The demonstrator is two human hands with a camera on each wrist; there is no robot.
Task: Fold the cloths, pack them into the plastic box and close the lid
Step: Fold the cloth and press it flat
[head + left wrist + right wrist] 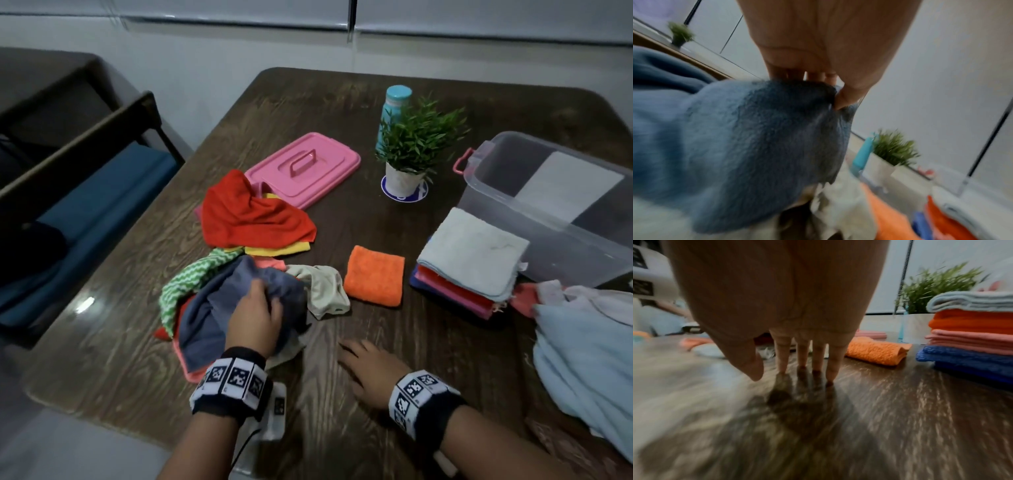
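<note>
**Left hand on blue cloth, right hand flat over bench**

Surroundings first:
- Pink lid (303,170) lies flat at the far left-centre of the bench (394,342), handle up. Red cloth (253,212) drapes over its near corner.
- Potted plant (416,150) stands on a blue coaster (388,192), teal bottle (394,109) just behind it. Both sit between the lid and the plastic box (548,202).
- Box is at the right edge, open, clear walls, pink latch on its left end. A pale sheet lies inside; can't tell if it's cloth or paper.
- Stack of folded cloths (469,263) sits just in front of the box: pale one on top, then orange, pink, blue at the bottom (right wrist view shows the layers clearly).
- One folded orange cloth (375,275) lies alone between the stack and the loose pile.
- Light blue fabric (589,356) bunched at the right bench edge.

Loose pile, left of centre: red on top of yellow, green zigzag cloth (185,284), cream cloth (325,289), all crumpled and overlapping.

Hands:
- Left hand (255,318) is on the blue cloth (212,308) at the near end of the pile. Fingers (818,76) and thumb curl into a raised fold and pinch it. The cloth is unfolded, rumpled, fleecy texture, pink cloth edge showing underneath.
- Right hand (371,371) holds nothing. Fingers (818,356) are straight and slightly spread, tips at or just above bare bench; blur makes contact unclear.
</note>
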